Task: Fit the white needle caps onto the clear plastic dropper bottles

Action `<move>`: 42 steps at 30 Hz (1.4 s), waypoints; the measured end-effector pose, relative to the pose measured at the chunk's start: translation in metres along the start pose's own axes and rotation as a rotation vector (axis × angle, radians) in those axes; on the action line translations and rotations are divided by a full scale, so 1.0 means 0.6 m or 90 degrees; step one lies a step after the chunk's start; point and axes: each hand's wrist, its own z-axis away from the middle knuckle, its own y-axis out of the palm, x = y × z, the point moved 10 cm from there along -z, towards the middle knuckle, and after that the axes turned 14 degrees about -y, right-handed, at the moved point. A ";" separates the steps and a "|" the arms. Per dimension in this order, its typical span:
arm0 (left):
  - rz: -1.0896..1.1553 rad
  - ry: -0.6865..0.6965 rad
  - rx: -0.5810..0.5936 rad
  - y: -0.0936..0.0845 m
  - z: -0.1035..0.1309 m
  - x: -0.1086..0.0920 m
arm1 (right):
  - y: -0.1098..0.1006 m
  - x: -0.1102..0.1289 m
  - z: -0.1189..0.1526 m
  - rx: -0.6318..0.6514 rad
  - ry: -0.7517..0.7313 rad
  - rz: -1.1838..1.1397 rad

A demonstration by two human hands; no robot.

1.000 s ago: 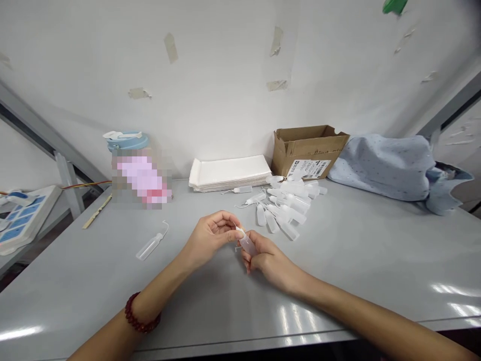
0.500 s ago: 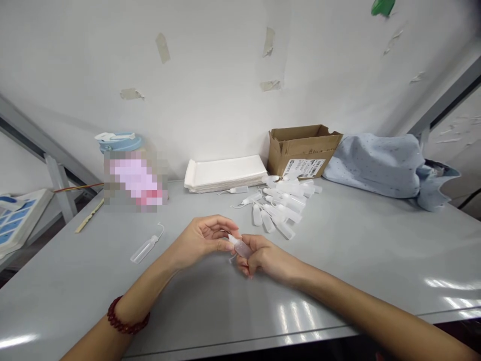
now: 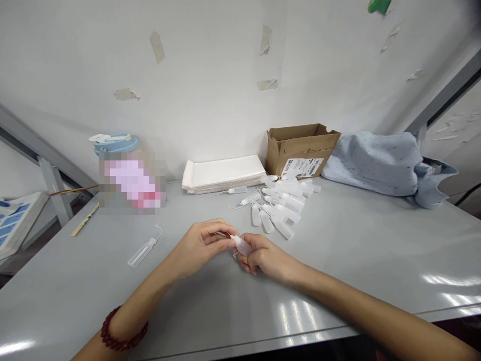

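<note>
Over the middle of the grey table (image 3: 210, 311), both hands meet at a small translucent squeeze bottle (image 3: 246, 247) with a white tip. My right hand (image 3: 265, 255) is wrapped round its body. The thumb and fingers of my left hand (image 3: 210, 245) pinch its white tip, partly hiding it. A thin curved white strand or spout shows just below the fingers; which part it belongs to is unclear. Farther back lies a pile of similar bottles (image 3: 283, 200), several with thin curved spouts. One more bottle with a bent spout (image 3: 141, 253) lies on its side left of my left hand.
Against the wall stand a stack of white padded envelopes (image 3: 225, 173) and an open cardboard box (image 3: 300, 150). Light blue cloth (image 3: 372, 163) is bunched at the right. A blurred pink item (image 3: 130, 180), a blue-lidded container (image 3: 115, 144) and a wooden stick (image 3: 84, 220) are at the left.
My left fingers have closed in on the bottle's tip and sit slightly farther right. My right hand keeps its hold. The whole view has shifted a little.
</note>
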 end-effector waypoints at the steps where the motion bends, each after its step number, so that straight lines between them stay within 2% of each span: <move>1: 0.007 0.008 0.017 0.002 0.001 -0.002 | -0.001 0.000 0.001 0.001 -0.001 0.013; 4: 0.004 -0.003 0.010 0.000 0.003 -0.001 | -0.014 0.014 0.004 -0.029 -0.042 0.098; 7: -0.097 -0.035 -0.065 -0.006 0.003 0.005 | -0.023 0.048 0.007 -0.043 -0.127 0.324; 10: -0.164 -0.063 -0.061 0.005 0.002 0.014 | -0.019 0.067 0.010 -0.020 -0.158 0.506; 13: -0.129 -0.024 -0.033 0.012 0.003 0.007 | -0.017 0.077 0.010 -0.001 -0.174 0.580; 17: -0.143 0.065 -0.047 0.009 0.009 -0.015 | -0.022 0.075 0.008 0.009 -0.164 0.564; 19: -0.134 0.041 -0.035 0.008 0.007 -0.010 | -0.023 0.075 0.008 0.010 -0.165 0.588; 23: -0.092 -0.074 -0.016 0.006 0.001 0.019 | -0.009 0.082 0.010 0.041 -0.200 0.788; 26: -0.111 -0.084 0.019 0.021 -0.001 0.026 | 0.003 0.079 0.009 0.083 -0.206 0.874; 28: -0.129 -0.085 0.042 0.032 -0.001 0.032 | 0.004 0.076 0.007 0.096 -0.192 0.858; 31: -0.153 -0.093 0.033 0.035 -0.002 0.039 | -0.003 0.071 0.005 0.088 -0.159 0.741; 37: -0.104 -0.107 0.035 0.037 -0.001 0.038 | -0.026 0.068 0.006 0.011 -0.109 0.547; 42: -0.159 0.015 -0.055 0.029 0.007 0.004 | -0.036 0.033 -0.001 -0.005 -0.019 0.274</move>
